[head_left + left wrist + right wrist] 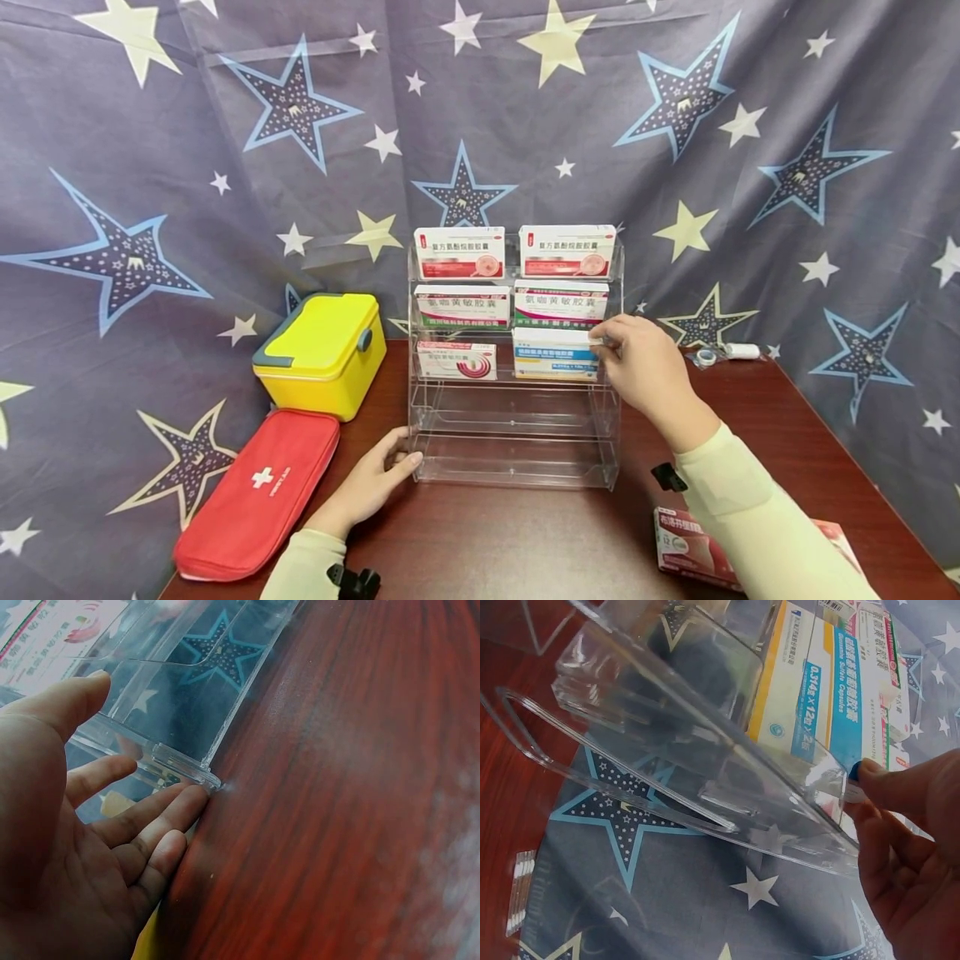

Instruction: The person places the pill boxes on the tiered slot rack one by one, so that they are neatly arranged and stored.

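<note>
Pinching glucosamine sulfate box's (556,353) end with right hand (651,367), touching display rack's (517,475) bottom-left with relaxed left hand (372,482). Probably light, crushable.

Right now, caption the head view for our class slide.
A right hand pinches a blue-and-white box on a clear tiered rack; the left hand touches its lower side.

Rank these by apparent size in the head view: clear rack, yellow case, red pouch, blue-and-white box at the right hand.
1. Clear rack
2. Red pouch and yellow case: too alike to rank; the pouch lies nearer the camera
3. Blue-and-white box
</note>
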